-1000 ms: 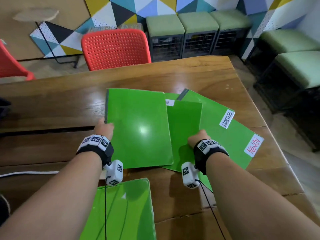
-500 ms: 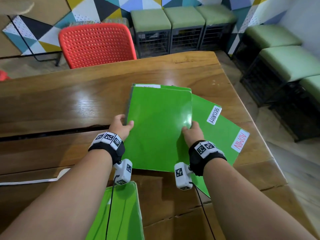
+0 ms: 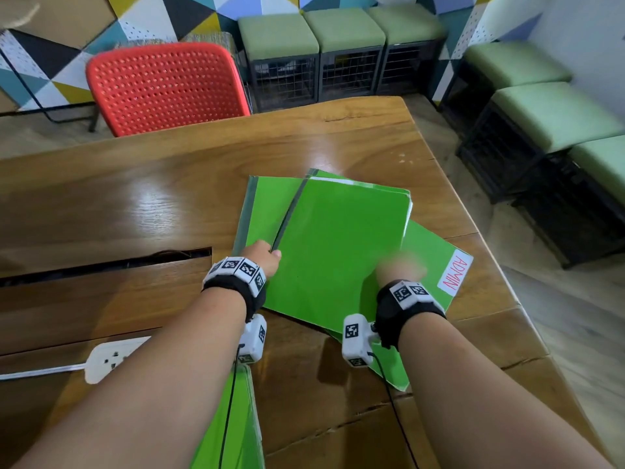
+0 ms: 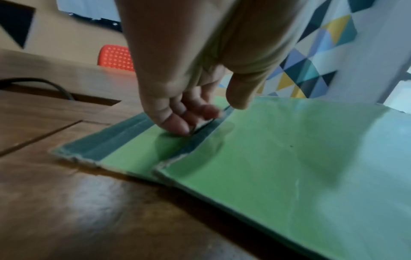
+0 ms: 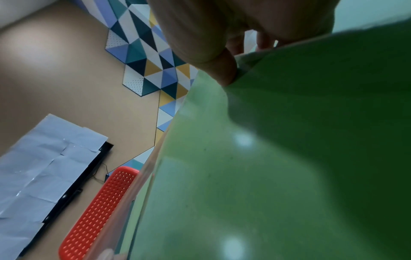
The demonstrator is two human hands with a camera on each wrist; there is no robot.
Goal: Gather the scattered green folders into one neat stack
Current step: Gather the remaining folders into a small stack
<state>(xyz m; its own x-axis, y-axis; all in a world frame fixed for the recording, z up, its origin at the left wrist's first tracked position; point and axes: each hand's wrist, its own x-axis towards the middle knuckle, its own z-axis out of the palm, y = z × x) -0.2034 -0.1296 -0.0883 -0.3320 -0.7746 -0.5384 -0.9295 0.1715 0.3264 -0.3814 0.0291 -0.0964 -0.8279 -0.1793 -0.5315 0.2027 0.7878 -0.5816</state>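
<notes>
Three green folders overlap on the wooden table [image 3: 135,198]. The top folder [image 3: 338,252] lies skewed over a lower folder [image 3: 260,211] and over one labelled ADMIN [image 3: 436,262]. My left hand [image 3: 267,255] pinches the top folder's dark spine edge, fingertips [image 4: 182,128] against it and thumb above. My right hand [image 3: 400,267], blurred, grips its right edge, with the thumb [image 5: 222,70] on the cover [image 5: 289,158] and the fingers behind it. Another green folder [image 3: 236,424] lies near me under my left forearm.
A white power strip [image 3: 111,357] lies at the near left, beyond it a long cable slot [image 3: 108,262] in the table. A red chair [image 3: 165,86] stands at the far side. Green stools [image 3: 338,32] line the wall, and the table's right edge is close to the folders.
The top folder has slid right over the others, covering the SECURITY label, and now sits turned clockwise. Both hands moved right with it, the right hand still in motion.
</notes>
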